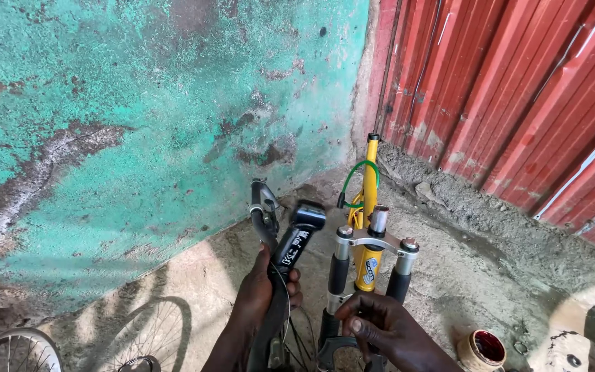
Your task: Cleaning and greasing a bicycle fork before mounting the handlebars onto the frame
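The left hand [264, 288] is closed around a black handlebar and stem [280, 238], holding it upright. Just right of it, the right hand [379, 324] curls its fingers round the lower legs of a suspension fork [370, 269] on a yellow bicycle frame [369, 186]. Beyond both hands rises a flaking turquoise wall [139, 124]; a red corrugated metal wall [518, 89] stands to the far right. The rough concrete floor [463, 262] beneath is dusty. A small red-filled tin [482, 350] sits right of the right hand, and a wheel rim [8, 351] lies far left.
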